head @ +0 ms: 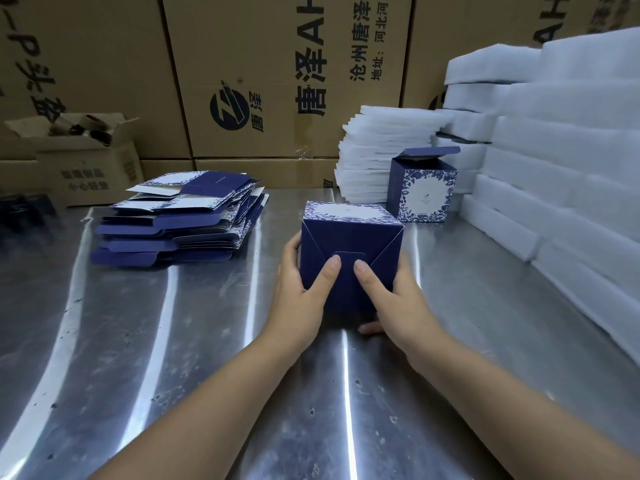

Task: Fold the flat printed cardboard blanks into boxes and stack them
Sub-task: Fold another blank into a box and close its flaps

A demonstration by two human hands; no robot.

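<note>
On the middle of the shiny steel table (pixel 173 358), a dark blue folded cardboard box (pixel 349 233) is held between two hands. The box is tipped, so its dark blue bottom with the interlocked flaps faces the camera. Its side with a white field and a blue floral border looks upward. I cannot tell if its lower edge touches the table.

The left hand (pixel 298 292) grips the left side of the box. Its thumb lies on the bottom face just beside the centre tab, and the other fingers curl round the left edge. The right hand (pixel 398 296) grips the right side in the same way. Its thumb presses the bottom face near the left thumb but apart from it, and one fingertip shows under the box.

To the left, well apart, lies an untidy pile of flat blue and white printed cardboard blanks (pixel 180 216). To the right, further back, one upright blue and white finished box (pixel 422 192) stands with its lid flap open. It is just beside a stack of thin white foam sheets (pixel 374 157) and thick white foam blocks (pixel 561 150). Large brown printed cartons (pixel 277 81) form a wall behind the table, and a small open brown carton (pixel 86 161) stands at the far left.
</note>
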